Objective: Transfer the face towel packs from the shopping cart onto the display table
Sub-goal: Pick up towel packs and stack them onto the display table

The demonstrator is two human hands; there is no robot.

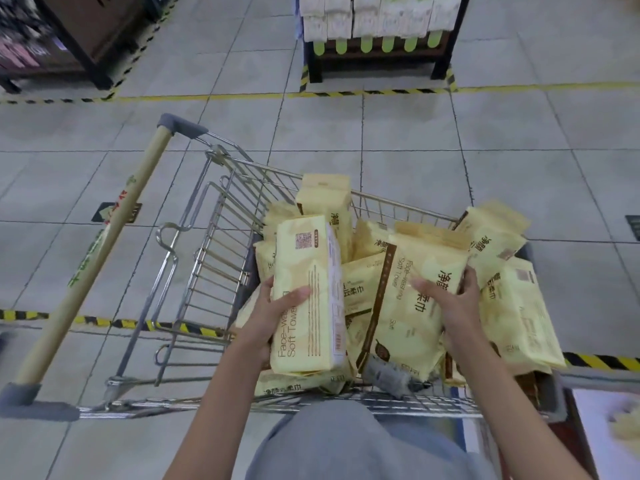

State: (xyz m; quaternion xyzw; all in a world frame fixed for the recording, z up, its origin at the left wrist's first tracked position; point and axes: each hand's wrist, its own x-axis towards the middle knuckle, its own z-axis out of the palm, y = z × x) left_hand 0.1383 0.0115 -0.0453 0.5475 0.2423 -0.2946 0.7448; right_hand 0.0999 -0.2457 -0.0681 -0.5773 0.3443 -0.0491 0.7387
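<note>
A metal shopping cart (221, 209) stands in front of me, its basket full of several yellow face towel packs. My left hand (273, 313) grips one pack (304, 271) lifted upright above the pile, thumb across its front. My right hand (450, 306) holds a second pack (412, 271), thumb on its face and fingers round its right edge. More packs lie behind, such as one standing at the back (325, 199) and others at the right (519, 306). A white surface (609, 445) shows at the bottom right corner.
The cart's wooden handle (104, 244) runs along the left. Across the tiled floor stands a dark display stand (377, 32) stacked with white packs, and a dark shelf unit (52, 39) at the far left. Yellow-black tape lines mark the floor.
</note>
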